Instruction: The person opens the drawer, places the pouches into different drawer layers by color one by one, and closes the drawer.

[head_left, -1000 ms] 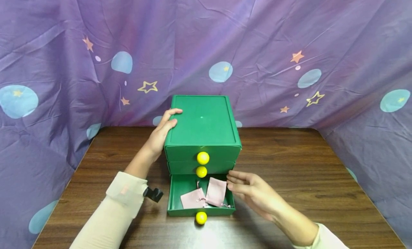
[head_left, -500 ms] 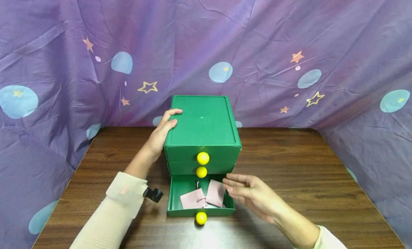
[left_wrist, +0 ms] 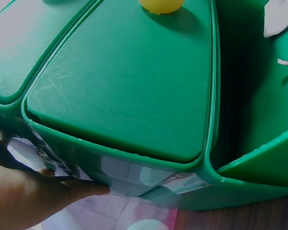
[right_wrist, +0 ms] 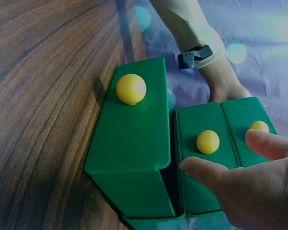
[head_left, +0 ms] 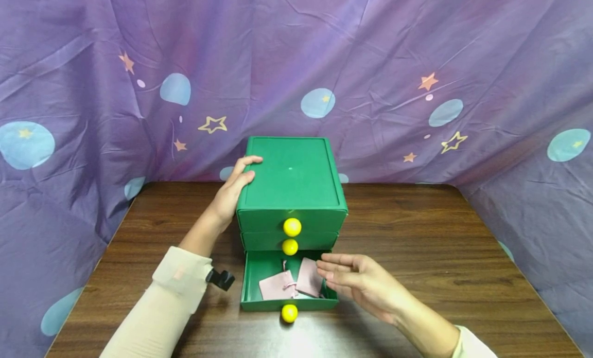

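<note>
A green cabinet (head_left: 293,178) of three stacked drawers stands on the table; its bottom drawer (head_left: 261,305) is pulled out. Inside lie two pink drawstring pouches, a left pouch (head_left: 277,286) and a right pouch (head_left: 308,276). My left hand (head_left: 229,193) rests against the cabinet's left side, fingertips over the top edge; in the left wrist view, the thumb (left_wrist: 86,189) lies along that side. My right hand (head_left: 363,283) has its fingers extended over the drawer's right edge, overlapping the right pouch in the head view. Nothing shows in its grasp.
Yellow ball knobs front the drawers: a top knob (head_left: 292,227), a middle knob (head_left: 290,247) and a bottom knob (head_left: 289,313). The wooden table (head_left: 417,229) ends at a purple star-patterned curtain (head_left: 370,49). A black clip-like device (head_left: 221,280) sits on the left sleeve.
My right hand has moved slightly left and down, further over the open drawer. The right pouch has shifted a little and is partly covered by the fingers. My left hand stays put.
</note>
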`<state>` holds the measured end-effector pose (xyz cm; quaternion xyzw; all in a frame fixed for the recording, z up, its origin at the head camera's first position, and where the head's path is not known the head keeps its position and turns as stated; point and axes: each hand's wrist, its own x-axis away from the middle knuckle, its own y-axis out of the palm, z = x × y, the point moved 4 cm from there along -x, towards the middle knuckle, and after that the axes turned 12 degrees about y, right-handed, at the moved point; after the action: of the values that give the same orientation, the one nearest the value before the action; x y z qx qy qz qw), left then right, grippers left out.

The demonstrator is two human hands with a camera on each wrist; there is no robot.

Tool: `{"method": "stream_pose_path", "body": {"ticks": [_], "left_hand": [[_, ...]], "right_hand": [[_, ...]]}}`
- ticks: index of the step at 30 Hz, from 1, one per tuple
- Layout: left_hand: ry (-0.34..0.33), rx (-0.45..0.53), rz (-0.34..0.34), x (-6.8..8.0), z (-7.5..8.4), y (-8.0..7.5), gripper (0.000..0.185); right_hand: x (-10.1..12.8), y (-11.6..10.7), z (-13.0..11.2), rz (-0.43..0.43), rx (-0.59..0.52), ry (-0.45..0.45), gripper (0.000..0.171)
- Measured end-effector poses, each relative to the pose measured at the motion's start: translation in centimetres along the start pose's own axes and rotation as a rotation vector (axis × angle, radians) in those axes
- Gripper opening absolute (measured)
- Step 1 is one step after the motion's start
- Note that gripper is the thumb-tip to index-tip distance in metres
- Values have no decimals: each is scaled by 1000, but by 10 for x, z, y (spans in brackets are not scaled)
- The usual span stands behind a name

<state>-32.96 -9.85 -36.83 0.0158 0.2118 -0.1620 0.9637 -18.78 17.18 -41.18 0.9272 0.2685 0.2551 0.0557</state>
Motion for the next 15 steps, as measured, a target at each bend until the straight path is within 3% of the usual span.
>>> {"method": "stream_pose_path", "body": {"ticks": [15], "left_hand": [[-3,-12,-2,0,0,0,45]], "right_hand": [[1,7,4,-42,-18,35,68]]}}
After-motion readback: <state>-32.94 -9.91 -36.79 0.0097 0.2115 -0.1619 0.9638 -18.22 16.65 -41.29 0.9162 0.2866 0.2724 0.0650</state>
